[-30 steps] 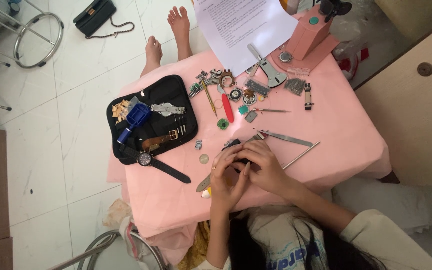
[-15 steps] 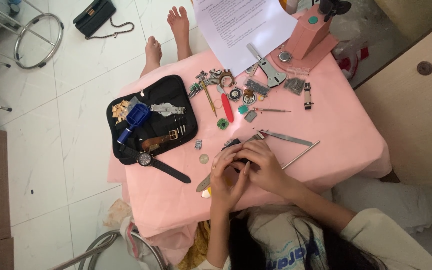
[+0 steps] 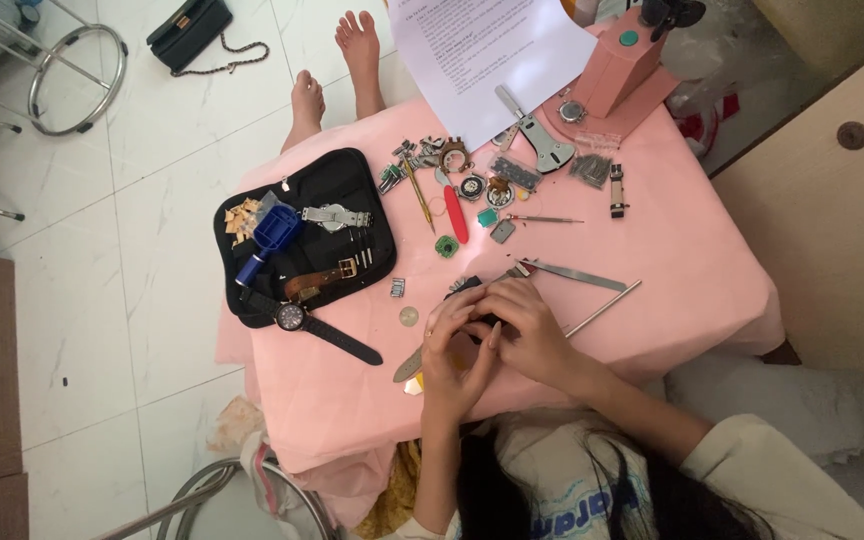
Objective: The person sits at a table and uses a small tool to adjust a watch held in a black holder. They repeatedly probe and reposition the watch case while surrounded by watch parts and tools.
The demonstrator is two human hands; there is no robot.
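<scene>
Head view, one bench (image 3: 672,270) draped in pink cloth.

Item 1: left hand (image 3: 452,365) and right hand (image 3: 517,325), fingers curled together over a small dark object (image 3: 472,287). Most of it is hidden under the fingers; only its dark tip shows at their far side. Its long axis and heading cannot be told. Both hands close on it, touching one another.

Item 2: flat metal blade tool (image 3: 407,367), emerging from under the left hand, long axis diagonal, tip pointing away to that hand's outer side and toward the person.

Item 3: slim metal rod (image 3: 602,308), just beside the right hand, slanting away from it.

Item 4: steel tweezers (image 3: 572,274), just beyond the right hand, lying nearly crosswise.

Item 5: small round disc (image 3: 409,316), near the left hand's fingertips.

Item 6: black zip case (image 3: 352,180), open, well beyond the left hand, carrying a blue tool (image 3: 270,236) and a black-strapped wristwatch (image 3: 297,318).

Item 7: red-handled tool (image 3: 456,214), farther out past both hands, among scattered watch parts.
</scene>
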